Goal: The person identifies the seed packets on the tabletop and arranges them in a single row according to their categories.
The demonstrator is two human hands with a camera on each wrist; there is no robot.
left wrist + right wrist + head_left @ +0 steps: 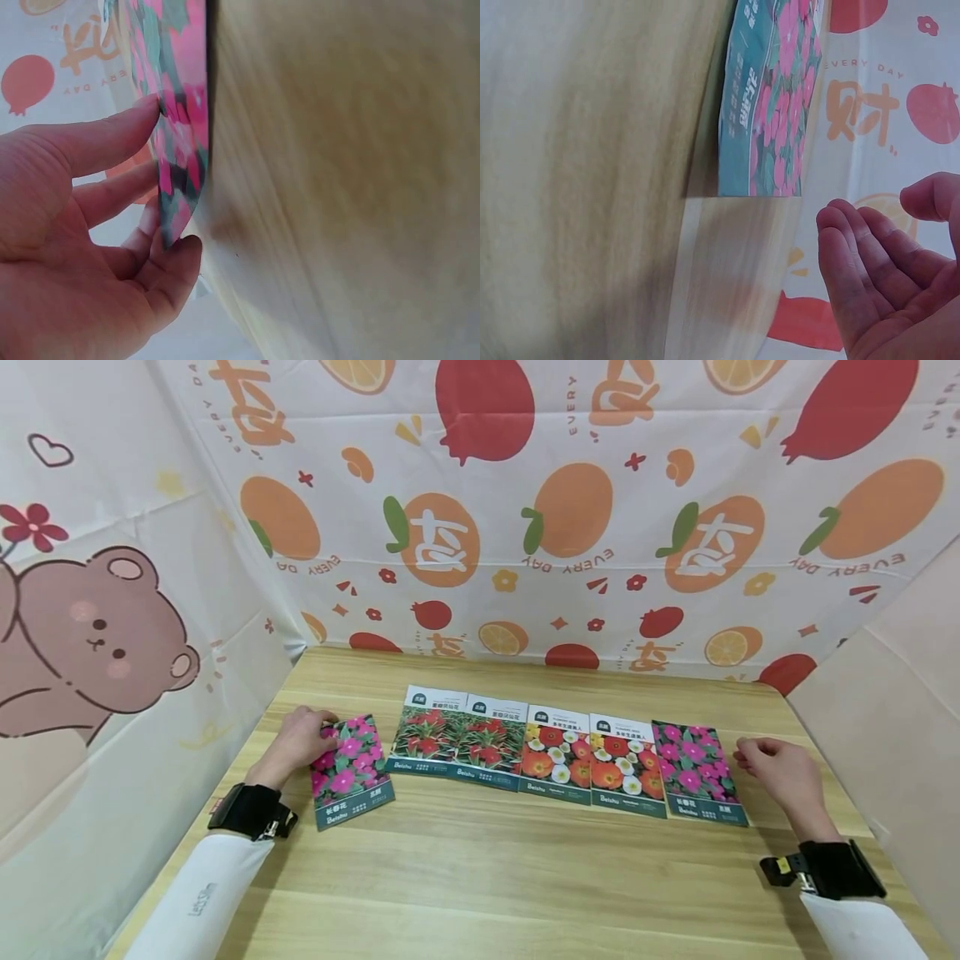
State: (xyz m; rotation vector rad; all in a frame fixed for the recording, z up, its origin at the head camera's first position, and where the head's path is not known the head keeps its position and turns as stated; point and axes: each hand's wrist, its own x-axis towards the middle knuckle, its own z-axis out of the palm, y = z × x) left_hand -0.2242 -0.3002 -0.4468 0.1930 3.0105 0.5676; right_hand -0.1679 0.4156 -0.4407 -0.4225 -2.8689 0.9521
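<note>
My left hand (322,728) pinches the left edge of a pink-flower seed packet (351,770) that lies apart from the row at the table's left. In the left wrist view the left hand (172,180) has fingers on one face and the thumb on the other, and that edge of the packet (184,97) is raised off the wood. My right hand (750,752) hovers loosely curled just right of a second pink-flower packet (697,772) at the row's right end. In the right wrist view the right hand (870,208) holds nothing and is clear of that packet (769,105).
Left of the right pink packet, two red-and-green packets (459,737) and two orange-and-white flower packets (592,758) lie side by side on the wooden table (480,877). Printed cloth walls (525,527) close in the back and left; a beige panel (892,735) stands at the right.
</note>
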